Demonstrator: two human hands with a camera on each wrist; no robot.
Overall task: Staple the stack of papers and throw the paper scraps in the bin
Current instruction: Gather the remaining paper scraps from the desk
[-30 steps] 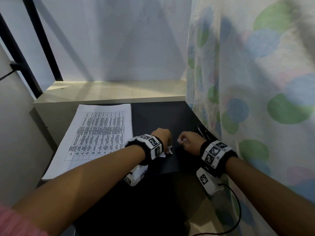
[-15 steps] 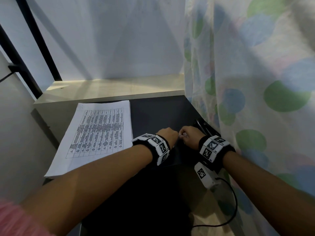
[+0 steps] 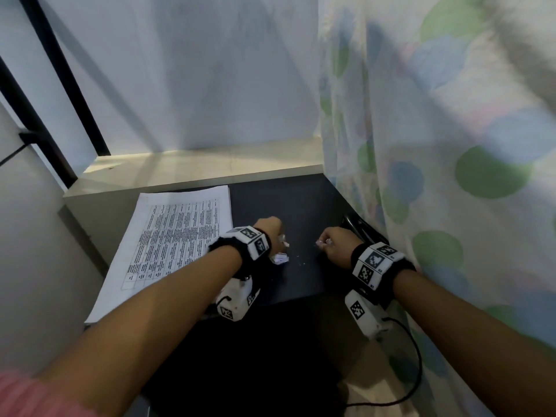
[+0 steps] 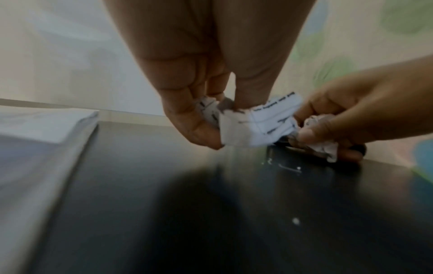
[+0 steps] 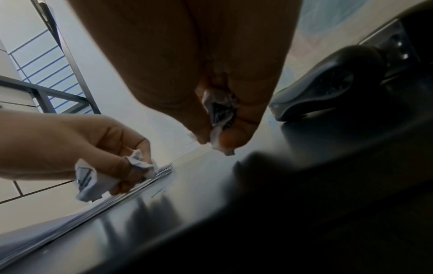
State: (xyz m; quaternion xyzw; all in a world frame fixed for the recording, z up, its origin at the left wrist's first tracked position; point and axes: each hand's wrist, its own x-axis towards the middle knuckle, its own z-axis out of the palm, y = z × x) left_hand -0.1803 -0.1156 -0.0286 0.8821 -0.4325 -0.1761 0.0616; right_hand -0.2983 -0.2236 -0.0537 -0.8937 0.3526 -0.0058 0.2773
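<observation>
A stack of printed papers (image 3: pixel 177 242) lies flat on the left half of the black table (image 3: pixel 301 206). My left hand (image 3: pixel 270 228) hovers just right of the stack and grips crumpled paper scraps (image 4: pixel 253 126), some poking out below the fist (image 3: pixel 279 258). My right hand (image 3: pixel 334 242) is a short way to the right, fingers curled round another crumpled scrap (image 5: pixel 220 115). A black stapler (image 5: pixel 328 81) lies on the table by the curtain, just beyond the right hand (image 3: pixel 361 228). No bin is in view.
A patterned curtain (image 3: pixel 451 145) hangs along the table's right edge. A pale raised ledge (image 3: pixel 195 170) runs behind the table under a white wall. Tiny paper crumbs (image 3: pixel 298 260) dot the table between my hands. A black cable (image 3: pixel 415 356) trails from the right wrist.
Half a second ago my hands met over the table; now they have drawn apart, each keeping its scraps. The head view has tilted down slightly.
</observation>
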